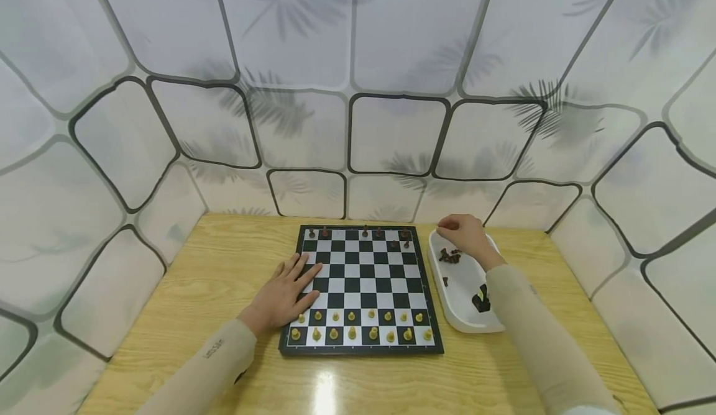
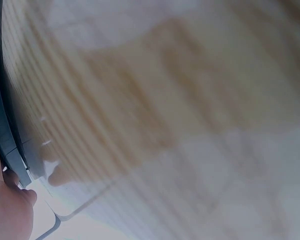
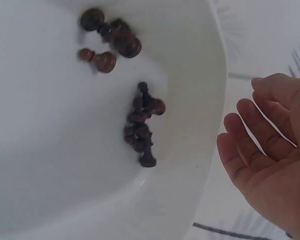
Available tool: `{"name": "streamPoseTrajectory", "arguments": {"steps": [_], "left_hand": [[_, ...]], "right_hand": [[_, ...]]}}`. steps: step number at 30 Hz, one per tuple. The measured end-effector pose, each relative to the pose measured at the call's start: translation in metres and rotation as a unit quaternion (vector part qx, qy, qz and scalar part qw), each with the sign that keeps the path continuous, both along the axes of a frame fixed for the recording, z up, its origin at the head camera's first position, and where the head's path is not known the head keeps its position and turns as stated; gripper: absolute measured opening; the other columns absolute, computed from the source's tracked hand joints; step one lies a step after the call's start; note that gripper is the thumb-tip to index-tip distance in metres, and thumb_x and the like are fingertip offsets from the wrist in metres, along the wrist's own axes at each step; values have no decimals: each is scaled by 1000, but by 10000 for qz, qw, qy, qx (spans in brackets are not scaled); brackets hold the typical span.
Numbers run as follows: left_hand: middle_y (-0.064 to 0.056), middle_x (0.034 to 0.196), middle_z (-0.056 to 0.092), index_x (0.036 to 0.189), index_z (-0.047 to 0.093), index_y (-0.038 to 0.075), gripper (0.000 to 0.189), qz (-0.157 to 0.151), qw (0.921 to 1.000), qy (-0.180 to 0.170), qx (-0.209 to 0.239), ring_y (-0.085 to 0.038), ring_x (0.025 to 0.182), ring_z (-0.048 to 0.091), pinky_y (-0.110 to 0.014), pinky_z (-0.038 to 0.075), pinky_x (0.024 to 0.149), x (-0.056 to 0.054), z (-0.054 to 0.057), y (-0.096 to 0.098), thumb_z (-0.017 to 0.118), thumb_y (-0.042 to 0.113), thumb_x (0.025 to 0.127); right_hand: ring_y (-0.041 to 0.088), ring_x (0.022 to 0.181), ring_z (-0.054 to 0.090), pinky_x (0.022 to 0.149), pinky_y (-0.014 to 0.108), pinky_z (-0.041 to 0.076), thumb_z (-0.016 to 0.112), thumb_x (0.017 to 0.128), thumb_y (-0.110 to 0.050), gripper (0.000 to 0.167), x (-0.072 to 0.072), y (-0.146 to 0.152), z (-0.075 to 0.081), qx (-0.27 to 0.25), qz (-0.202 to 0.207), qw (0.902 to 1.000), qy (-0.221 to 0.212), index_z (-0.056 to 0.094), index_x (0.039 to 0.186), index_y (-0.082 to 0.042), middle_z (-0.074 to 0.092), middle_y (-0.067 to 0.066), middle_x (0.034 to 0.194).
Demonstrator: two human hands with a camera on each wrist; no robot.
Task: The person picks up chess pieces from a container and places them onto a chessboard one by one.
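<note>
My left hand point(image 1: 282, 296) lies with its fingers spread on the left edge of a black-and-white chessboard point(image 1: 359, 280). In the left wrist view, part of that hand point(image 2: 10, 212) shows at the lower left corner beside the board's dark edge point(image 2: 0, 115). Over the far end of a white tray point(image 1: 455, 312) is my right hand point(image 1: 467, 236). The right wrist view shows this hand point(image 3: 275, 155) beside the tray's rim, its fingers loosely bent and nothing visible between them. Dark brown chess pieces point(image 3: 140, 120) lie in a loose pile inside the tray.
Yellow chess pieces point(image 1: 352, 333) stand in two rows along the board's near side. Several brown pieces point(image 1: 365, 232) stand near its far edge. A black item with some yellow point(image 1: 481, 300) lies in the tray. Patterned walls point(image 1: 391, 135) enclose the wooden table point(image 1: 190, 278).
</note>
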State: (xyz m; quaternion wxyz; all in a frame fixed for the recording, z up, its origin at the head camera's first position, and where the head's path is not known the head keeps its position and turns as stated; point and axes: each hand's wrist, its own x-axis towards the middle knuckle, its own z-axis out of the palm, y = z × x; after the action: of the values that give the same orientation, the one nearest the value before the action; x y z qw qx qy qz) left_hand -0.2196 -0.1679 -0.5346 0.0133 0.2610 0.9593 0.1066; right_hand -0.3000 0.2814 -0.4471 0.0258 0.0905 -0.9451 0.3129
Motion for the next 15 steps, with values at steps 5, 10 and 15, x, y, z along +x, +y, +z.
{"name": "streamPoseTrajectory", "arguments": {"steps": [5,10,15], "left_hand": [[-20,176,19,168,31,22,69,-3,10000,2,-35,-43,163,16,-65,21,129,0,1,0,39,58,110],[-19,176,19,168,30,22,69,10,10000,18,-56,-43,163,15,-65,21,129,0,0,-1,39,58,110],[-17,176,18,169,28,25,69,34,10000,8,-61,-41,164,14,-64,20,130,0,0,0,38,60,110]], "right_hand": [[41,106,71,91,54,60,66,104,-19,31,-3,14,-11,-27,-138,9998,-115,73,123,4,75,25,117],[38,104,71,89,50,60,66,104,-21,32,-4,21,-21,14,-236,9991,-348,73,122,4,75,24,117],[31,100,71,85,43,59,68,102,-25,33,-3,25,-29,140,-408,9975,-559,74,123,0,76,20,118]]}}
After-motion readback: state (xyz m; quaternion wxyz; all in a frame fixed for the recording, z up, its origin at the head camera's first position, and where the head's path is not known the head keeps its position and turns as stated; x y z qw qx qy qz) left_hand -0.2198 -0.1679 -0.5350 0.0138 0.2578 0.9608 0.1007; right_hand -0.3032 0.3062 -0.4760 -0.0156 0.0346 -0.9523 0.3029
